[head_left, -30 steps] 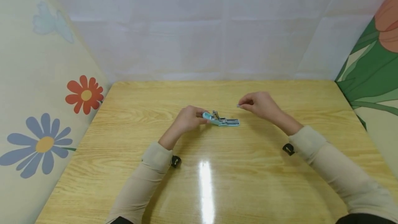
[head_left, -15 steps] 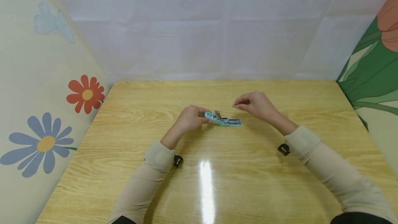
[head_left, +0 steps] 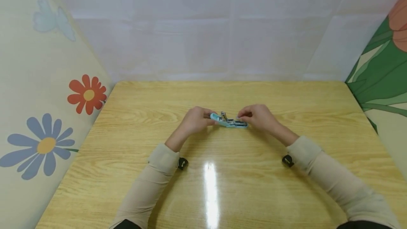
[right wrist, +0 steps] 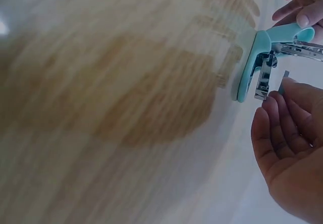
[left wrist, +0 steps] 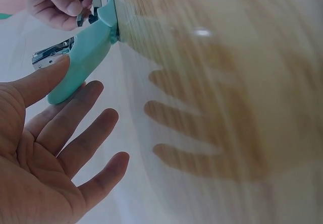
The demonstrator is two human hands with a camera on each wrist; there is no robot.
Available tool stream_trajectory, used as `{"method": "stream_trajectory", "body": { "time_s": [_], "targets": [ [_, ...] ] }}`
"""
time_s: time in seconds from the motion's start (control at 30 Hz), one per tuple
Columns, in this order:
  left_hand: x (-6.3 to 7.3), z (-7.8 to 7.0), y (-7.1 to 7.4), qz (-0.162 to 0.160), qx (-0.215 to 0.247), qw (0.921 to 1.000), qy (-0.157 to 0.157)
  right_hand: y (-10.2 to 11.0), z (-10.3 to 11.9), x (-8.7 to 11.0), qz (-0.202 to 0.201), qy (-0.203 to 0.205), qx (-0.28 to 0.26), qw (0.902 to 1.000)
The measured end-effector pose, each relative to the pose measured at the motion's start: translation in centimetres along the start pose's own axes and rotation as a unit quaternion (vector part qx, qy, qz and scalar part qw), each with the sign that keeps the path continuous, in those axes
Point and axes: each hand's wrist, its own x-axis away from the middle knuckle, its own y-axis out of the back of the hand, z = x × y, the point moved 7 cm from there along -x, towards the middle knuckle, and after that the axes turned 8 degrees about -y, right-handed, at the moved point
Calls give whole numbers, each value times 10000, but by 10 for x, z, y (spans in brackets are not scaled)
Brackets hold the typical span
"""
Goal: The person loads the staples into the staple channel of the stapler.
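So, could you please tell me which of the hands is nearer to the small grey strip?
Right: the right hand pinches the small grey strip, while the left hand is farther from it, holding one end of the opened teal stapler.

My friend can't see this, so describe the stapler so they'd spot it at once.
At the wood-grain table, look between the left hand and right hand. The left hand pinches one end of the stapler. It's opened out, turquoise with exposed metal parts, unlike the small grey strip the right hand pinches.
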Motion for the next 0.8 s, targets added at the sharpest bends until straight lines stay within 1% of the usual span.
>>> {"method": "stream_trajectory", "body": {
  "time_s": [0.23,0.47,0.8],
  "targets": [
    [-1,-1,-1,8,-43,10000,3,-2,-3,4,-22,11,165,9999],
    [0,-1,1,-3,61,10000,76,-5,-6,6,-42,84,295,9995],
    [0,-1,0,15,81,9998,187,-7,-8,6,-145,48,269,9995]
  ]
}}
